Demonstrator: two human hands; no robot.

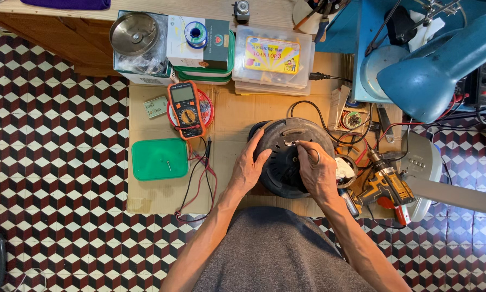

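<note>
Left hand (249, 168) grips the rim of a round black appliance base (286, 157); right hand (317, 172) pinches a small metal tool (296, 143) against it.

A home repair workshop set up on a patterned tile floor (54, 108): multimeter (186, 108), cordless drill (386, 186), solder spool (195, 33) and blue desk lamp (437, 70) crowd a cardboard sheet (232, 116).
</note>
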